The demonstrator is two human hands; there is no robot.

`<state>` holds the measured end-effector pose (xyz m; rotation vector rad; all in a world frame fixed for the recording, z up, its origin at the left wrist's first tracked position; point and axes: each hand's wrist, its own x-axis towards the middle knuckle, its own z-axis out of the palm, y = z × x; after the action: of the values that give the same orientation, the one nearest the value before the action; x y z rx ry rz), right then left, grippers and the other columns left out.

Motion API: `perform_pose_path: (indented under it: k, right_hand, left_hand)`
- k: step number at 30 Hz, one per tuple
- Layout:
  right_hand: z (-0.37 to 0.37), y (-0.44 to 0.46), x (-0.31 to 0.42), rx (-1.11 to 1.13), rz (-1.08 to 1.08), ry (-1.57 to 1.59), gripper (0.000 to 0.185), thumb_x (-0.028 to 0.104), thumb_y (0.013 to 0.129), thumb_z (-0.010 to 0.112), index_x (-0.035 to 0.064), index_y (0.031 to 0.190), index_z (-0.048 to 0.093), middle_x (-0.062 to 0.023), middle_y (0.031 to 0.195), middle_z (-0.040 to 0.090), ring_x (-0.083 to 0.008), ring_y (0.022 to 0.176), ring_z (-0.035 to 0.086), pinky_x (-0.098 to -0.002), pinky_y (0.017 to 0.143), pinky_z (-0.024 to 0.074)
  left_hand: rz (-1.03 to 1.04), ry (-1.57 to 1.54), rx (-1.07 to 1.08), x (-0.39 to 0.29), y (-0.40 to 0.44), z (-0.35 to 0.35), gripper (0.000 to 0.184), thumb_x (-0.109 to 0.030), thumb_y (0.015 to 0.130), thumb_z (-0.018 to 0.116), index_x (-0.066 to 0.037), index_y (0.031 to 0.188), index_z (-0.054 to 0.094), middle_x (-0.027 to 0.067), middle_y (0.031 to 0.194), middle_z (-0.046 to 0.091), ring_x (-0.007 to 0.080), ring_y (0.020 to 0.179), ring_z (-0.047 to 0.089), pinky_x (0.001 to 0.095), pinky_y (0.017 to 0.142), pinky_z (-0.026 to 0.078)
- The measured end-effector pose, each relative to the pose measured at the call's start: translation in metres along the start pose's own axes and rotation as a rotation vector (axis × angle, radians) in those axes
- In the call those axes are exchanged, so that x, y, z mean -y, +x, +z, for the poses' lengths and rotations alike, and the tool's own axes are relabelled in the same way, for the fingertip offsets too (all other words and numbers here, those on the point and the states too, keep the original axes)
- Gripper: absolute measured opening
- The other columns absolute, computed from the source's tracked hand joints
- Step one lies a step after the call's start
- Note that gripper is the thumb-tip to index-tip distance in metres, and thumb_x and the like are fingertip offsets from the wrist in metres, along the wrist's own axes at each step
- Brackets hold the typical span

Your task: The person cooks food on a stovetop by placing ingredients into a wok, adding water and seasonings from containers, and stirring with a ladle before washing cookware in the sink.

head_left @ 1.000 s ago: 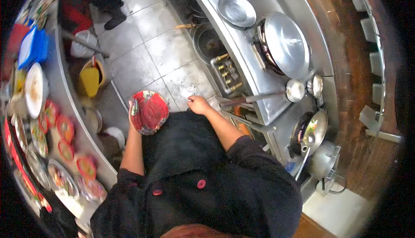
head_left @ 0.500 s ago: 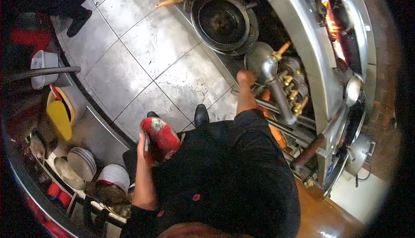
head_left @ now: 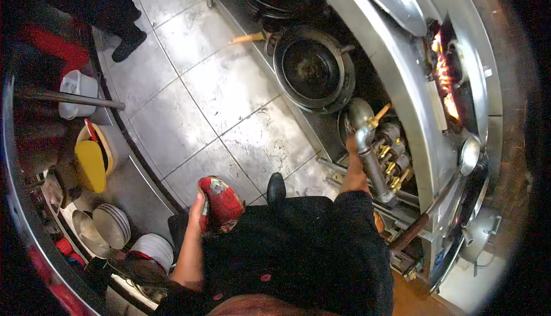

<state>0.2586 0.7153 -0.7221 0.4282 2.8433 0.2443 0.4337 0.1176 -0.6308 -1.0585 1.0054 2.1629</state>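
Observation:
My left hand (head_left: 198, 207) is closed around a thick red folded cloth (head_left: 222, 207) with a pale and dark pattern, held in front of my body above the floor. My right hand (head_left: 352, 144) reaches in under the stove, at the lower edge of a grey metal pan (head_left: 357, 111). The bent metal pipe (head_left: 373, 167) partly covers this hand. Its fingers are hidden, so whether it grips the pan I cannot tell. Brass valves (head_left: 396, 158) and a wooden handle (head_left: 381, 114) lie close to the right hand.
Stacked dark woks (head_left: 313, 69) sit on the stove's lower shelf. Flames (head_left: 445, 75) burn on top, near a ladle (head_left: 469, 154). On the left shelf are plates (head_left: 111, 227), bowls (head_left: 154, 248) and a yellow lid (head_left: 90, 167). Another person's legs (head_left: 123, 35) stand at upper left.
My right hand has moved further in under the stove, to the pan behind the pipe. The left hand still holds the red cloth. The whole view has shifted slightly.

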Motion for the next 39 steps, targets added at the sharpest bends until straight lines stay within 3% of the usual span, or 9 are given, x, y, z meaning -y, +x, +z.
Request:
perform_pose_path:
  k: [7,11,17,18,21,24,27,33,39]
  right_hand:
    - [-0.132,-0.106,0.129,-0.697,-0.267,0.348,0.009,0.012,0.083,0.056,0.0067,0.076,0.059,-0.0134,0.072,0.059,-0.0302,0.064,0.056,-0.0365,0.061,0.0474]
    - [-0.235,-0.14,0.241,-0.404,-0.117,0.764,0.016,0.018,0.084,0.055,0.0035,0.079,0.061,-0.018,0.08,0.06,-0.0339,0.074,0.056,-0.043,0.068,0.0447]
    - [-0.437,-0.145,0.334,-0.03,-0.087,1.667,0.026,0.005,0.082,0.059,0.0069,0.061,0.044,0.0056,0.058,0.04,-0.005,0.054,0.034,-0.0246,0.047,0.0284]
    - [-0.458,-0.128,0.332,-0.005,-0.14,1.49,0.008,0.008,0.082,0.059,-0.0001,0.083,0.061,-0.0002,0.068,0.058,-0.0082,0.061,0.048,-0.0255,0.055,0.0404]
    - [-0.623,-0.103,0.322,-0.139,-0.358,1.664,0.017,0.003,0.079,0.059,0.007,0.066,0.049,0.0068,0.059,0.042,-0.0041,0.054,0.037,-0.0225,0.047,0.03]
    - [-0.738,-0.049,0.297,-0.365,-0.574,1.152,0.025,0.016,0.081,0.06,0.0019,0.064,0.048,0.0006,0.057,0.037,-0.0074,0.058,0.035,-0.0267,0.049,0.0311]
    - [-0.799,0.043,0.298,-0.535,-0.736,0.749,0.024,0.022,0.08,0.059,-0.0006,0.073,0.057,-0.0217,0.075,0.058,-0.038,0.075,0.056,-0.0428,0.068,0.045]
    - [-0.705,0.255,0.317,-0.38,-0.572,0.378,0.016,0.013,0.074,0.054,0.0021,0.079,0.064,-0.0191,0.082,0.063,-0.0362,0.081,0.06,-0.0448,0.076,0.0465]
    - [-0.64,0.29,0.32,-0.512,-0.594,0.218,0.017,0.013,0.078,0.048,0.0029,0.075,0.062,-0.0167,0.072,0.06,-0.0348,0.07,0.058,-0.0444,0.065,0.0464]
  left_hand:
    - [-0.071,-0.37,0.139,-0.031,-0.009,0.044,0.069,-0.057,0.084,0.049,-0.007,0.13,0.04,0.0138,0.128,0.047,0.03,0.115,0.047,0.0456,0.099,0.035]
    - [-0.019,-0.534,0.216,-0.059,-0.033,0.055,0.07,-0.06,0.083,0.046,-0.008,0.129,0.041,0.0145,0.13,0.045,0.0314,0.115,0.047,0.0459,0.1,0.034]
    - [0.301,-0.509,0.14,-0.204,-0.095,0.094,0.073,-0.063,0.083,0.044,-0.003,0.125,0.044,0.0134,0.124,0.05,0.0297,0.112,0.049,0.0449,0.099,0.036]
    - [0.34,-0.558,0.216,-0.227,-0.102,0.102,0.074,-0.064,0.083,0.044,-0.003,0.124,0.045,0.0135,0.123,0.051,0.0296,0.112,0.05,0.0447,0.099,0.036]
    - [0.299,-0.66,0.287,-0.308,-0.142,0.142,0.071,-0.062,0.083,0.044,-0.003,0.122,0.047,0.014,0.122,0.052,0.03,0.11,0.051,0.0446,0.097,0.038]
    - [0.408,-0.583,0.321,-0.363,-0.15,0.162,0.066,-0.062,0.083,0.045,-0.009,0.121,0.049,0.0111,0.122,0.052,0.0311,0.112,0.049,0.0486,0.099,0.036]
    - [0.47,-0.491,0.311,-0.408,-0.141,0.178,0.062,-0.058,0.086,0.043,-0.008,0.121,0.049,0.0113,0.121,0.052,0.0306,0.112,0.049,0.0485,0.098,0.037]
    - [0.528,-0.332,0.151,-0.472,-0.134,0.189,0.057,-0.052,0.087,0.047,-0.009,0.124,0.047,0.0118,0.121,0.053,0.0295,0.11,0.052,0.0489,0.096,0.04]
    - [0.467,-0.276,0.229,-0.549,-0.147,0.243,0.065,-0.057,0.086,0.042,-0.009,0.131,0.041,0.0124,0.13,0.046,0.0306,0.118,0.046,0.0485,0.101,0.035]
